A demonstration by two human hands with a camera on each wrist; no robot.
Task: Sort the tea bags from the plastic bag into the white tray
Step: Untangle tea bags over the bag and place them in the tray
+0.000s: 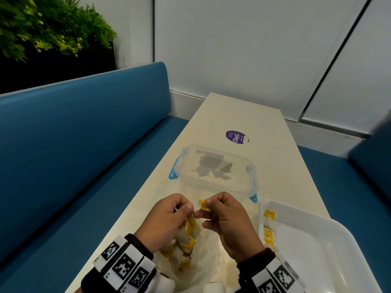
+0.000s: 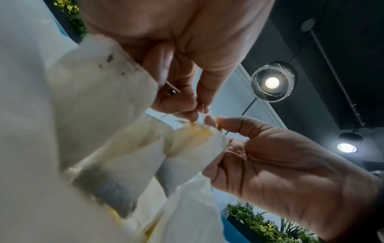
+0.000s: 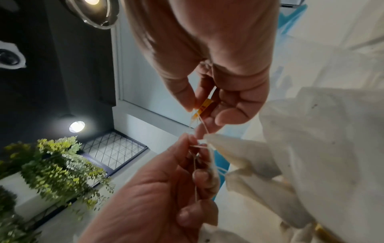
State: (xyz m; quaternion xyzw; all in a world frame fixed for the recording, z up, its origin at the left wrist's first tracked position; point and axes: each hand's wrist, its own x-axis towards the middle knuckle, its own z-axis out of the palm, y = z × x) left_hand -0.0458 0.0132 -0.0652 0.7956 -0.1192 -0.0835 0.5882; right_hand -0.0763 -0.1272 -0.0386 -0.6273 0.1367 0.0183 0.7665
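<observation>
Here the left hand [image 1: 167,220] pinches tea-bag strings [image 3: 202,125] while the right hand [image 1: 227,218] pinches a yellow tag [image 1: 203,205]. Both are above the plastic bag [image 1: 203,269]; the white tray [image 1: 330,233] lies right.

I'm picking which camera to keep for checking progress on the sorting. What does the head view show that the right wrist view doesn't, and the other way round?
Only the head view shows the white tray with two tea bags along its left side, the clear container and the purple sticker. Only the right wrist view shows the strings running between the fingertips, and the ceiling lamps. Both show the left hand and right hand pinching a yellow tag and strings above the plastic bag.
</observation>
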